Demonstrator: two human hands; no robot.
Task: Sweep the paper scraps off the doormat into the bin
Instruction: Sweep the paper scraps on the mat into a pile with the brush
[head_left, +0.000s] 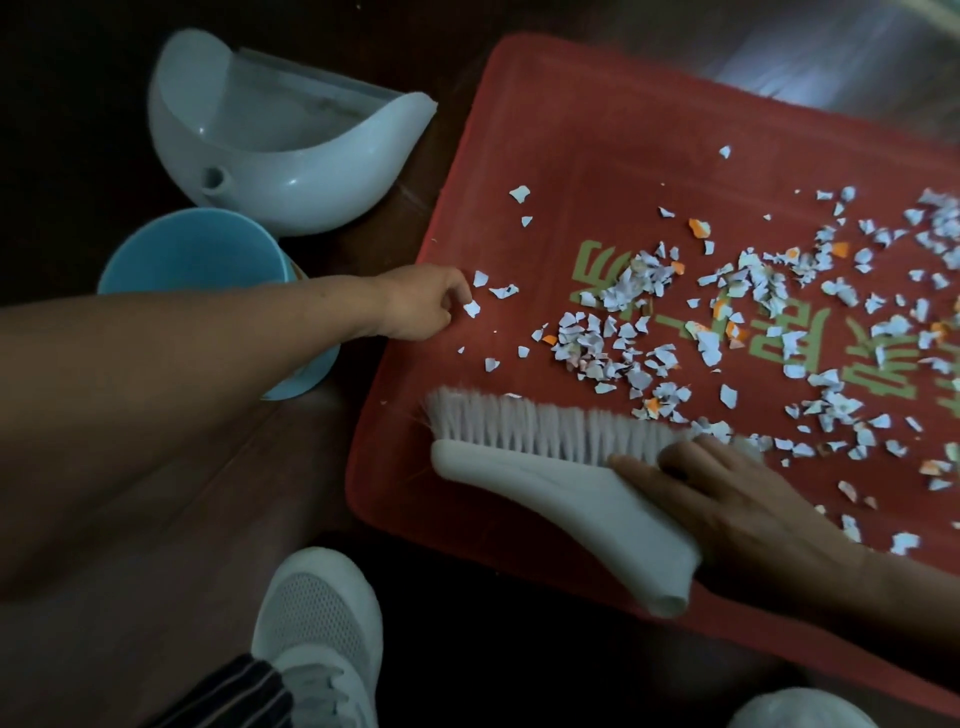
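Right hand (727, 499) grips the white plastic hand brush (545, 467), bristles on the red rectangular doormat (571, 130). Left hand (421, 304): fingers curled at the doormat's left edge; grip cannot be told. White and orange paper scraps (623, 332) litter the doormat. Light-blue round plastic bin (197, 254) stands left of it.

Dim, soft focus overall; glare top right, wide-angle edge distortion.
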